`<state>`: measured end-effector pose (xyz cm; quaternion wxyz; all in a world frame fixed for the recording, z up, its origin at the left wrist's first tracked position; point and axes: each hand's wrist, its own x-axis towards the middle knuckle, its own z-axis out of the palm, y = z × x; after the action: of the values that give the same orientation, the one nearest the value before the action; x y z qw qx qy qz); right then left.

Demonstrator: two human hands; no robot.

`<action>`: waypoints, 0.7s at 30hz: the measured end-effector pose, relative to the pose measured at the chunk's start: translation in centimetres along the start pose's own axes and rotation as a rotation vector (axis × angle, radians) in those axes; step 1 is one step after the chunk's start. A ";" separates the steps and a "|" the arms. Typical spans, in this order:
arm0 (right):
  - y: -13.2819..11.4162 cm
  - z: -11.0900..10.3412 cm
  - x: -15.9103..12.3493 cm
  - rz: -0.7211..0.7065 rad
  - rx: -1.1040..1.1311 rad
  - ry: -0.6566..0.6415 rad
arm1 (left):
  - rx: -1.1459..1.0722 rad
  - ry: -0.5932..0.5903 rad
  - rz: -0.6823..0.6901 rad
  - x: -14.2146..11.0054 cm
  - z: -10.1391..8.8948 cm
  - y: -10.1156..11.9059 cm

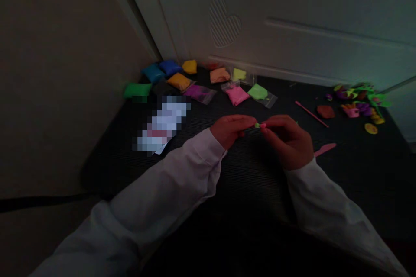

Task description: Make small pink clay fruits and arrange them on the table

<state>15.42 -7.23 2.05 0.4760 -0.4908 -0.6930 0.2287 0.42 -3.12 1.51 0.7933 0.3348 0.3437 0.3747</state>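
Above the middle of the dark table my two hands meet at the fingertips. My left hand (231, 129) is closed, pinching a small piece of green clay (257, 125). Right against it is a small lump of pink clay (263, 126), pinched between the thumb and fingers of my right hand (289, 139). The two colours touch; whether they are stuck together I cannot tell. Just past my right wrist lies a pink plastic clay knife (326, 149), partly hidden by the hand. Farther back rests a thin pink stick tool (312, 114).
Bags of coloured clay, among them a pink bag (237, 95), a light green bag (259, 91) and a green bag (138, 91), line the back. A blurred phone-like object (164, 123) lies left. Small clay figures (365, 101) and a reddish-brown lump (325, 111) sit right. A white panel (253, 21) stands behind.
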 end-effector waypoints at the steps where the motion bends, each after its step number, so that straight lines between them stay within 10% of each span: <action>1: 0.0 0.0 0.0 0.000 -0.004 -0.001 | 0.011 -0.003 0.005 0.0 0.0 0.0; 21: -0.3 0.0 0.0 0.048 0.069 -0.001 | 0.035 -0.067 0.031 0.2 -0.1 -0.2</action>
<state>15.28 -7.37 2.29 0.4864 -0.4905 -0.6732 0.2640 0.49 -3.05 1.23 0.7925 0.3663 0.3181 0.3696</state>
